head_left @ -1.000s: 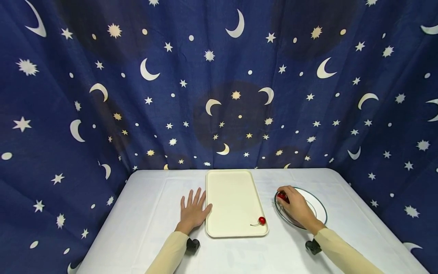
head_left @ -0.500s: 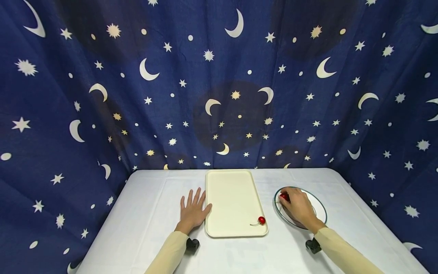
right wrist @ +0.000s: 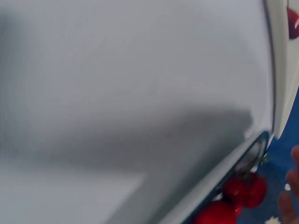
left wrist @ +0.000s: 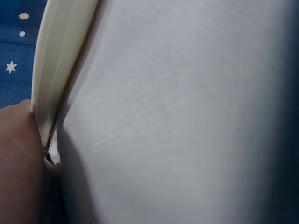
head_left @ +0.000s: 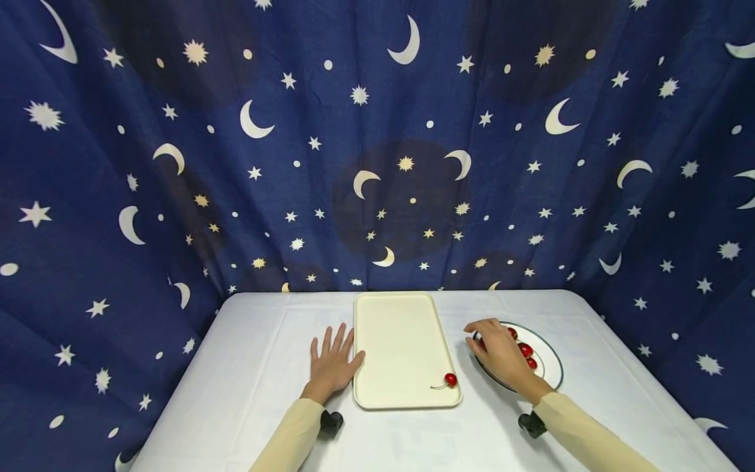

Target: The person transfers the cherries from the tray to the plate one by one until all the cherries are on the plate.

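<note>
In the head view, my left hand (head_left: 331, 367) lies with spread fingers on the white cloth, its thumb at the left rim of the cream tray (head_left: 401, 347). One red cherry (head_left: 451, 379) with a stem rests in the tray's near right corner. My right hand (head_left: 501, 354) is over the left side of a white plate (head_left: 551, 367) with a dark rim, thumb and forefinger apart. Several cherries (head_left: 525, 350) lie on that plate, partly hidden by the hand. The right wrist view shows stemmed cherries (right wrist: 245, 189) by the rim, apart from the fingertips (right wrist: 293, 179).
A white cloth covers the table (head_left: 253, 367). Behind and beside it hangs a dark blue curtain (head_left: 318, 196) with moons and stars. The tray stands left of the plate with a strip of cloth (head_left: 457, 328) between them.
My right hand has shifted left over the plate and its fingers have spread from around a cherry. More cherries show on the plate's right side. The left hand stays in place.
</note>
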Demonstrator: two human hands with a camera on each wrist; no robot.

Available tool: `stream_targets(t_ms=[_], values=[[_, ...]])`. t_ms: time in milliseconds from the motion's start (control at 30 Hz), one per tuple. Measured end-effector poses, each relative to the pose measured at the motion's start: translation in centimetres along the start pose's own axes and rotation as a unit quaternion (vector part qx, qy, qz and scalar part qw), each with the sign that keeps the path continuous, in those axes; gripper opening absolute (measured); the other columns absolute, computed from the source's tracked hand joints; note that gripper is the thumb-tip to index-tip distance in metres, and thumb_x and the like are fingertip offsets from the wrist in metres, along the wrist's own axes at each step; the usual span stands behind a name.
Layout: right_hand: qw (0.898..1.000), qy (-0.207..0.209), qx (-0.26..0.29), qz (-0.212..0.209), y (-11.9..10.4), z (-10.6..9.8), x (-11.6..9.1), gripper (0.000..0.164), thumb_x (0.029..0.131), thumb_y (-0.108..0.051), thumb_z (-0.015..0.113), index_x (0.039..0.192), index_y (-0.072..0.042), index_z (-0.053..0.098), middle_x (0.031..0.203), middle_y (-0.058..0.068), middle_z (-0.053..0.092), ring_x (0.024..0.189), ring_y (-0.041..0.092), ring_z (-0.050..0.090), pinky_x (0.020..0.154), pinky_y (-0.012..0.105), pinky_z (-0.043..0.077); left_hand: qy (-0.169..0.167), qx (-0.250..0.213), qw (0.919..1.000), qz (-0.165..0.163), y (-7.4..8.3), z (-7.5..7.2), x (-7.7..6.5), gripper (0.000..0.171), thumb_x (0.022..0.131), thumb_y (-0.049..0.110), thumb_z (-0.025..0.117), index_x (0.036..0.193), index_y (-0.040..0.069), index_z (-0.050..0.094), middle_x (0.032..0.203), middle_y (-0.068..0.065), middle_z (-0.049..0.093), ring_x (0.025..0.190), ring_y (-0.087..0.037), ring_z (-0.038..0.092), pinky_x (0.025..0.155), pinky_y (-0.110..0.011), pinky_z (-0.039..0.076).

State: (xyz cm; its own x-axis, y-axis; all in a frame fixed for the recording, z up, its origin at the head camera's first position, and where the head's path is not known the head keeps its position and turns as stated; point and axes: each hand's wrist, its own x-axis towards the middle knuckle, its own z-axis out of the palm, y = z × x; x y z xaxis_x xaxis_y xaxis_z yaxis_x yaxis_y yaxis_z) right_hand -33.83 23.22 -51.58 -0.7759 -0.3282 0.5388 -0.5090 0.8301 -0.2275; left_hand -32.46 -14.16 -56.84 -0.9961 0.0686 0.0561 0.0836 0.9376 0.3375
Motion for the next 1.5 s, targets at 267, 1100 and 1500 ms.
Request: stream_targets(t_ms=[267, 1100, 1500], values=[[0.993, -0.043, 0.055, -0.09, -2.6, 0.6, 0.3, 0.017, 0.092, -0.012, 0.076, 0.108, -0.014, 0.072, 0.107, -0.001, 0.074, 0.104, 0.018, 0.065, 0.088, 0.041, 0.057, 0.001, -0.003, 1.0, -0.001, -0.1, 0.1, 0.0, 0.071, 0.104, 0.062, 0.035, 0.164, 0.024, 0.029, 0.175, 0.001, 0.017, 0.164, -0.034, 0.006, 0.13, -0.063, 0.002], [0.935, -0.203, 0.161, -0.242, -4.2, 1.1, -0.7, 0.015, 0.09, -0.029, 0.08, 0.102, -0.023, 0.073, 0.109, -0.005, 0.071, 0.101, 0.008, 0.064, 0.088, 0.026, 0.055, 0.001, 0.005, 1.0, 0.002, -0.4, 0.5, 0.2, 0.073, 0.103, 0.064, 0.034, 0.164, 0.025, 0.027, 0.176, 0.002, 0.015, 0.164, -0.033, 0.005, 0.129, -0.063, 0.002], [0.928, -0.199, 0.174, -0.264, -3.8, 1.7, -0.7, 0.012, 0.091, -0.012, 0.077, 0.102, -0.016, 0.074, 0.11, 0.001, 0.07, 0.096, 0.009, 0.066, 0.082, 0.022, 0.058, 0.001, -0.004, 1.0, 0.0, 0.0, 0.2, 0.0, 0.071, 0.104, 0.062, 0.036, 0.164, 0.023, 0.029, 0.175, 0.0, 0.017, 0.164, -0.034, 0.006, 0.129, -0.064, 0.001]])
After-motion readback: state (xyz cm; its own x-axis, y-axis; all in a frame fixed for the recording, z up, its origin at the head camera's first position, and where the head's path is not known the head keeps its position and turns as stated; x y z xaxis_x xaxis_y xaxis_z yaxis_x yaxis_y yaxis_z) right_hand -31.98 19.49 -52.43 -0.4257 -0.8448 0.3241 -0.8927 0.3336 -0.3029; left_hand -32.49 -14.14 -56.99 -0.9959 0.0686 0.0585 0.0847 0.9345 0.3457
